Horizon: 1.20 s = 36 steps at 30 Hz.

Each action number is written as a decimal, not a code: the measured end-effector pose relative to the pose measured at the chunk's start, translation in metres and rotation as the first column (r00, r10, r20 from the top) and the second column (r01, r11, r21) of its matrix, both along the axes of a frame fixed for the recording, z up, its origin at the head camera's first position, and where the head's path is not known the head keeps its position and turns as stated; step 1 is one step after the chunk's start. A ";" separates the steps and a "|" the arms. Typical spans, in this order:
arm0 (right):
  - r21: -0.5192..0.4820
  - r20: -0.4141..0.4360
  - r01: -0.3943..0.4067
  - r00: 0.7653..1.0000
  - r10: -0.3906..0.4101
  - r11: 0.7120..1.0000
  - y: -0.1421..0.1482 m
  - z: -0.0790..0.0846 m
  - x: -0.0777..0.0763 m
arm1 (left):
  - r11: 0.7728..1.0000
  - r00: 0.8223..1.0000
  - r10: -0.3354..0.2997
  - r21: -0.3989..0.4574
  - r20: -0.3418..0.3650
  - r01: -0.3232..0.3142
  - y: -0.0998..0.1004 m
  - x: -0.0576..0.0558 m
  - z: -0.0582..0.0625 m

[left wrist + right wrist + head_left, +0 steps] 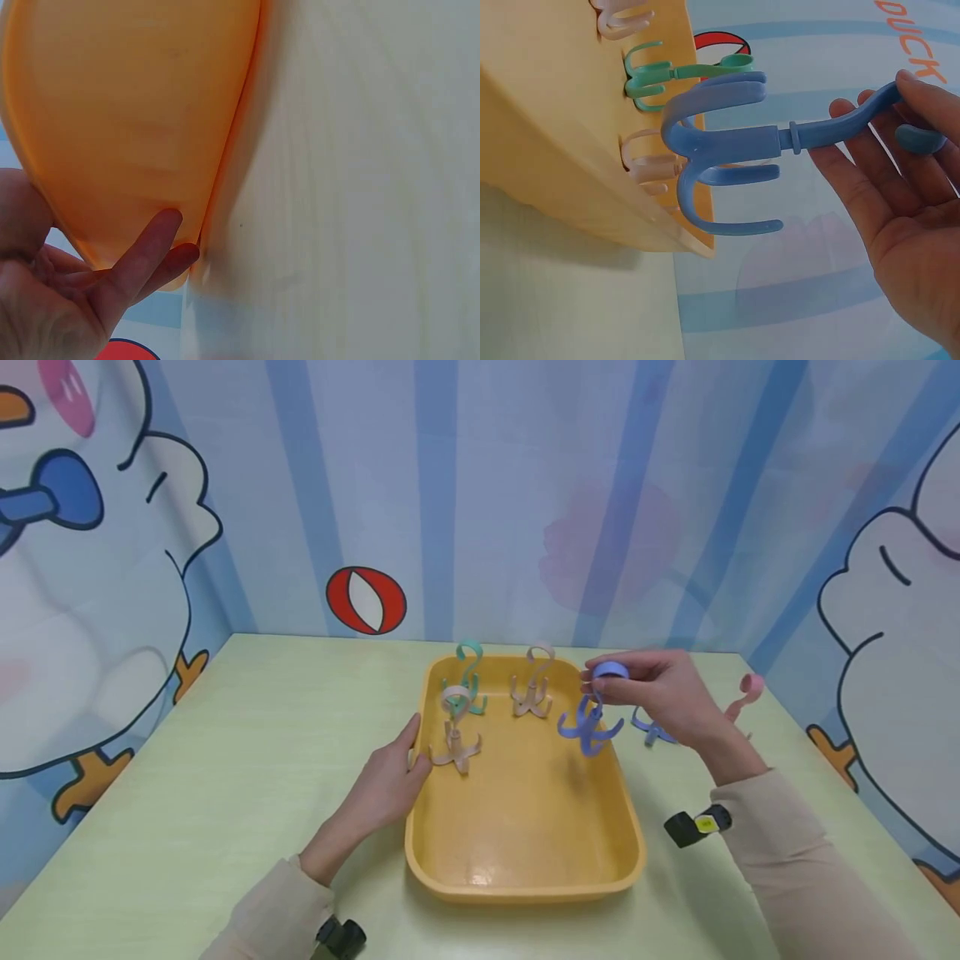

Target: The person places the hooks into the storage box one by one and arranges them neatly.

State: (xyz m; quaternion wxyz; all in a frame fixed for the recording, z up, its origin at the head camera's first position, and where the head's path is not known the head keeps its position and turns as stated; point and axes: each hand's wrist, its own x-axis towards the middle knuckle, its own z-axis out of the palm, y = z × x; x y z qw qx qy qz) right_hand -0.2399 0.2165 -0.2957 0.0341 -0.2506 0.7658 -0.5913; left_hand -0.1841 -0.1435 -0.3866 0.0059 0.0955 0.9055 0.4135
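My right hand (667, 693) pinches the curled top of a blue multi-prong hanging hook (588, 727) between thumb and fingers, over the right side of a yellow tray (525, 893). In the right wrist view, the hook's prongs (727, 142) point away from the palm. At the tray's left rim is my left hand (386, 785), thumb at the edge and fingers (146, 251) along the outer wall. Inside the tray stand a green hook (470, 681), a pale pink hook (531, 693) at the back, and another pale one (456, 743) near my left thumb.
On the pale table (300, 693), right of the tray, lies another blue hook (652, 731). A pink hook (742, 693) shows behind my right wrist. A printed cloth (495, 502) with blue stripes and cartoon birds closes off the back and sides.
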 end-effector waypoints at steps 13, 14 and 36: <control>0.075 0.033 0.005 0.999 -0.008 0.997 -0.015 -0.007 -0.004 | 1.000 1.000 -0.016 0.022 -0.005 0.016 -0.001 -0.001 0.000; 0.076 0.036 0.006 0.999 -0.009 0.997 -0.017 -0.007 -0.004 | 1.000 1.000 -0.013 0.021 -0.004 0.014 -0.001 -0.001 0.000; 0.167 0.041 0.012 0.999 -0.019 0.986 -0.030 -0.018 -0.009 | 1.000 1.000 0.000 0.016 0.004 0.000 0.000 -0.002 -0.002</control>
